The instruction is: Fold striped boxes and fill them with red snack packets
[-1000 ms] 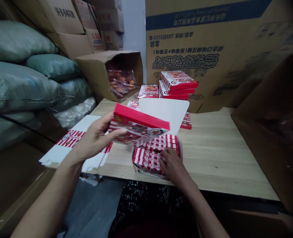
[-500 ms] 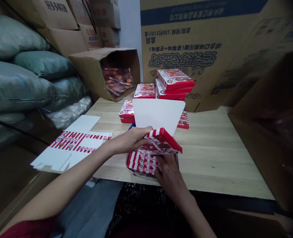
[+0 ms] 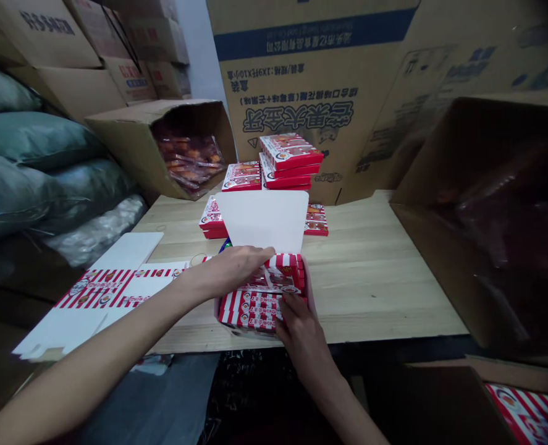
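Our left arm [image 3: 125, 352] stretches from the lower left of the frame to the middle, and our left hand [image 3: 236, 267] pinches a small striped box [image 3: 283, 277] at the open carton [image 3: 265, 219] on the counter [image 3: 370, 278]. Our right hand [image 3: 304, 337] bends its fingers down onto the packed boxes [image 3: 251, 309]; we cannot tell if it grips.

1 packed carton [image 3: 265, 221], 1 table [image 3: 370, 272], perhaps 5 sacks [image 3: 37, 139]

Both bare arms [image 3: 130, 346] stretch forward. The left hand [image 3: 236, 267] is farther out, back side up; the right hand [image 3: 303, 330] is nearer, fingers bent, their tips hard to see.
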A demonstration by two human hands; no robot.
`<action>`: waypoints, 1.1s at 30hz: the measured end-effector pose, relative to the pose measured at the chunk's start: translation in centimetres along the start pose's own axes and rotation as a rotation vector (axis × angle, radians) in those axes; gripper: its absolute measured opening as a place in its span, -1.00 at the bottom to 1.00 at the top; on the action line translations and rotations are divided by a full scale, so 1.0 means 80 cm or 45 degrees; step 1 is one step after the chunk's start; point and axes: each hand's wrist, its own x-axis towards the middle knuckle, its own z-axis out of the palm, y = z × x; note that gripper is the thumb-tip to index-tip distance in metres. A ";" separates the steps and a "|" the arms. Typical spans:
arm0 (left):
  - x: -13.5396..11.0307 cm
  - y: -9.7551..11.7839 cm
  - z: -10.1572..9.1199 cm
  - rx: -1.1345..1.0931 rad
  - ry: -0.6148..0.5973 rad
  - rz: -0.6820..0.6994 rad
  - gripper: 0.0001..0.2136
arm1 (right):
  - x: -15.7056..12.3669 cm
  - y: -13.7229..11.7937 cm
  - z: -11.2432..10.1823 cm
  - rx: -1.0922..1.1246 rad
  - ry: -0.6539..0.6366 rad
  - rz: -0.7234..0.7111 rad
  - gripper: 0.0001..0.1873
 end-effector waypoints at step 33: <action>0.008 -0.018 0.072 0.239 -0.141 0.372 -0.47 | -0.031 -0.017 -0.040 -0.063 -0.124 -0.149 -0.55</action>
